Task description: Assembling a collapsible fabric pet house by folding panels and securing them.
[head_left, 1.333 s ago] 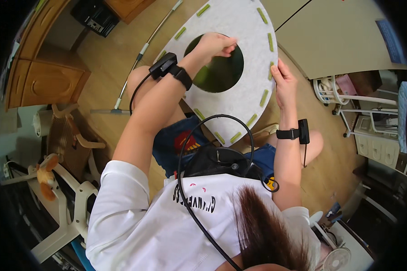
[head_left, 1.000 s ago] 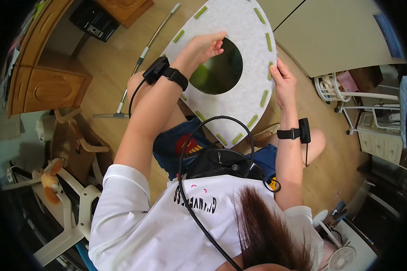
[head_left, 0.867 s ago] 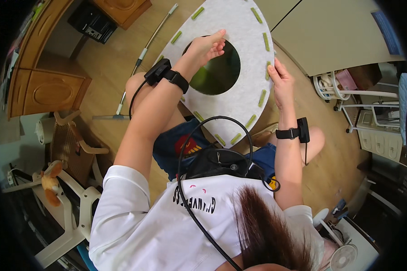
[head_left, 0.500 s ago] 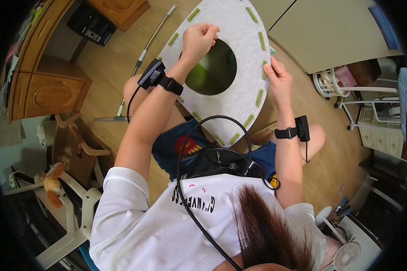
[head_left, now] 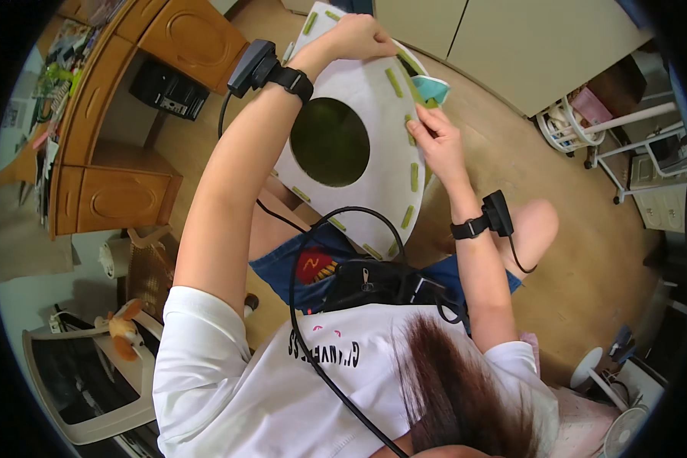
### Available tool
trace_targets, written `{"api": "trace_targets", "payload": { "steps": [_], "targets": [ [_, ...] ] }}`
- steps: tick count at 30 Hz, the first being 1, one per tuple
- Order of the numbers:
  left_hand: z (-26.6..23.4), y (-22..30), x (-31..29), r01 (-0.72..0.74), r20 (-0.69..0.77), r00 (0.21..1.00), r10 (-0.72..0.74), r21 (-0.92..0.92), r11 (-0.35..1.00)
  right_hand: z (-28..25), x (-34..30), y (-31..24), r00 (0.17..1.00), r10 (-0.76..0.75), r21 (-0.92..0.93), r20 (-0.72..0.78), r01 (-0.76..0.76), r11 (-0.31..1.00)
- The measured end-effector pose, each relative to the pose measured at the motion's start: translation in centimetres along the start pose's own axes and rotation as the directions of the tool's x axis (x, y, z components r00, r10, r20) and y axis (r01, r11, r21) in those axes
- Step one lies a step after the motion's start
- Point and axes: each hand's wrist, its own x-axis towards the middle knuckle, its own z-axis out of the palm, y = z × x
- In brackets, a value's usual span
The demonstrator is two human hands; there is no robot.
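A large white felt-like sheet (head_left: pixel 389 141) with a round hole stands over my lap, and short green strips run along its border. My left hand (head_left: pixel 362 38) is closed at the far right edge of the sheet, fingers bent down against it; the fingertips are partly hidden. Lower on that edge, my right hand (head_left: pixel 437 145) grips the sheet between thumb and fingers. Just beyond the right hand, a teal piece (head_left: pixel 430 90) sticks out from behind the sheet. Green material shows through a gap at the edge between the two hands.
A wooden desk (head_left: pixel 118 179) with a black computer case (head_left: pixel 169 88) is at the left. Beige cabinets (head_left: pixel 511 57) stand ahead, and a white basket (head_left: pixel 569 126) is on the right. A black cable (head_left: pixel 294 305) loops before my chest.
My left hand has moved from above the hole to the far right edge of the sheet. The sheet has shifted left, and more of the teal piece shows.
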Motion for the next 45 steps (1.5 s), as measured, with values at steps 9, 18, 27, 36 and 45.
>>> {"api": "trace_targets", "payload": {
  "steps": [9,18,27,36,45],
  "targets": [
    [-2.1,-5.0,-3.1,0.263,-0.514,0.674,-0.531,-0.505,0.822,0.2,-0.2,0.6,1.000,0.027,0.101,-0.008,-0.026,0.995],
    [2.9,-7.0,-14.7,0.685,0.237,0.603,-0.762,-0.643,0.342,0.2,-0.1,0.6,1.000,0.009,0.118,-0.013,-0.007,0.993],
    [7.8,-6.1,-19.0,0.766,0.176,0.605,-0.777,-0.396,0.506,0.7,-0.6,0.4,1.000,-0.001,0.147,0.026,-0.003,0.989],
    [10.2,-4.3,-18.3,0.554,0.434,0.770,-0.468,-0.093,0.827,1.0,-1.9,-0.2,0.996,-0.082,0.099,0.032,0.078,0.992],
    [14.4,-3.8,-16.5,0.638,0.964,0.236,-0.120,-0.061,0.768,1.0,-2.1,-0.5,0.996,-0.079,0.052,0.036,0.077,0.996]
  ]
}}
